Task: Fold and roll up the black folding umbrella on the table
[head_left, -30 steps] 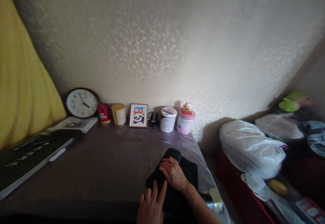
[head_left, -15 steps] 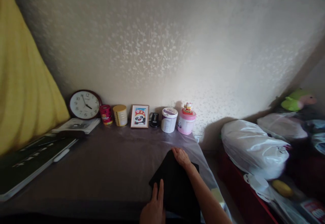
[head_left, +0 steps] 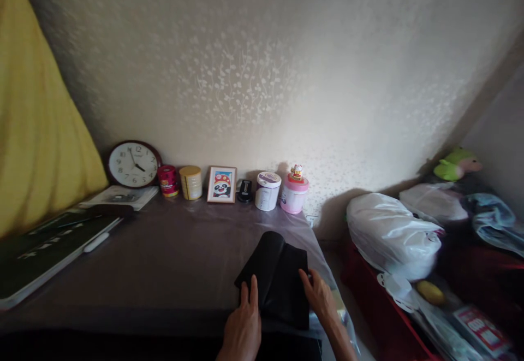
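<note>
Black fabric (head_left: 284, 282): it lies at the near right of the table cover (head_left: 164, 265), with a rounded fold standing up along its middle and a flatter part to the right.
Left hand (head_left: 243, 328): we have it at the fabric's near left edge, index and middle fingers extended and slightly apart, tips resting on the cloth, gripping nothing.
Right hand (head_left: 322, 298): we hold thumb and forefinger at the fabric's right edge; we cannot tell whether they are pinched tight on it.
Far row: we see a wall clock (head_left: 134, 164), a yellow-lidded canister (head_left: 190, 183), a panda picture in a frame (head_left: 221, 184), a white and purple tub (head_left: 268, 191) and a pink tub (head_left: 293, 197) bearing a lucky cat figurine (head_left: 297, 172).
Slipping risk: if we pull rightward while our left fingertips press lightly, the whole piece could slide, since the cover looks smooth.
Crease risk: uneven tension between our hands could skew the raised fold or bunch the cloth.
</note>
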A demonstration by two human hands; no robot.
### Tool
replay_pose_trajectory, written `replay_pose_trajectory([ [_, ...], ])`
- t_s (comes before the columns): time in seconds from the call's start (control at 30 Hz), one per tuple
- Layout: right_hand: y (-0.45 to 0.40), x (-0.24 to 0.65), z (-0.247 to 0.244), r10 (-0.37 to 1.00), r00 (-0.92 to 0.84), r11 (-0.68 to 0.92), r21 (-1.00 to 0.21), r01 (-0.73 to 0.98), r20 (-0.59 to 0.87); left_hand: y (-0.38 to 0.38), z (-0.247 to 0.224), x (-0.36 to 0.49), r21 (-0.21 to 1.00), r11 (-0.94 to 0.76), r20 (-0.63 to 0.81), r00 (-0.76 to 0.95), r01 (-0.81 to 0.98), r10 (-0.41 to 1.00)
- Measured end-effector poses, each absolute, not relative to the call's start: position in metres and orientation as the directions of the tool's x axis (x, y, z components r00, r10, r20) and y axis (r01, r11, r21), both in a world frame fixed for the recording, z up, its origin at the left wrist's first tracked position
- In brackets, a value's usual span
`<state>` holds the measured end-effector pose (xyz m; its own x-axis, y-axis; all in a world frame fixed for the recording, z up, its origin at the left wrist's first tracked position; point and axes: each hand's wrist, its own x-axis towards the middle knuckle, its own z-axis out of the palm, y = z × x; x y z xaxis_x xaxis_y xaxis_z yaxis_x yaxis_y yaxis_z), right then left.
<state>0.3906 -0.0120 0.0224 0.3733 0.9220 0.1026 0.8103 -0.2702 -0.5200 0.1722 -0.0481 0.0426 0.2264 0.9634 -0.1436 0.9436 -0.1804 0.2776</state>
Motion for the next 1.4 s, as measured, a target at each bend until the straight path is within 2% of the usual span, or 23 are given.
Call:
replay_pose_trajectory([
  [0.1, -0.015, 0.381, 0.023, 0.897, 0.428, -0.288, -0.593, 0.752, 0.107, -0.048, 0.042, 0.174, 0.273, -0.162, -0.144, 0.207, 0.948, 0.968],
  [0.27, -0.004, 0.377, 0.034, 0.911, 0.396, -0.174, -0.759, 0.628, 0.119, -0.047, 0.043, 0.175, 0.280, -0.151, -0.150, 0.198, 0.948, 0.969],
  [0.47, 0.016, 0.358, 0.069, 0.954, 0.273, 0.027, -0.944, 0.330, 0.122, -0.045, 0.041, 0.175, 0.266, -0.157, -0.130, 0.197, 0.951, 0.972],
  [0.6, 0.038, 0.333, 0.079, 0.969, 0.230, 0.053, -0.985, 0.162, 0.090, -0.045, 0.039, 0.177, 0.253, -0.159, -0.127, 0.196, 0.954, 0.972],
  [0.87, 0.064, 0.299, 0.057, 0.988, 0.154, 0.019, -1.000, 0.010, 0.020, -0.041, 0.034, 0.181, 0.215, -0.157, -0.116, 0.185, 0.964, 0.976],
  [0.97, 0.070, 0.293, 0.050, 0.988, 0.152, 0.013, -0.995, 0.095, 0.028, -0.040, 0.036, 0.181, 0.214, -0.165, -0.129, 0.196, 0.963, 0.972],
  [1.17, 0.081, 0.285, 0.041, 0.983, 0.151, 0.009, -0.849, 0.528, 0.104, -0.042, 0.033, 0.170, 0.247, -0.206, -0.127, 0.242, 0.947, 0.962],
  [1.23, 0.083, 0.283, 0.040, 0.987, 0.128, -0.004, -0.793, 0.609, 0.093, -0.044, 0.023, 0.162, 0.269, -0.253, -0.042, 0.274, 0.929, 0.961],
  [1.3, 0.083, 0.283, 0.041, 0.991, 0.103, -0.002, -0.751, 0.660, 0.088, -0.047, 0.013, 0.152, 0.262, -0.320, 0.118, 0.299, 0.911, 0.947],
  [1.4, 0.083, 0.284, 0.044, 0.996, 0.065, 0.003, -0.724, 0.690, 0.067, -0.048, 0.011, 0.146, 0.174, -0.365, 0.379, 0.279, 0.915, 0.882],
])
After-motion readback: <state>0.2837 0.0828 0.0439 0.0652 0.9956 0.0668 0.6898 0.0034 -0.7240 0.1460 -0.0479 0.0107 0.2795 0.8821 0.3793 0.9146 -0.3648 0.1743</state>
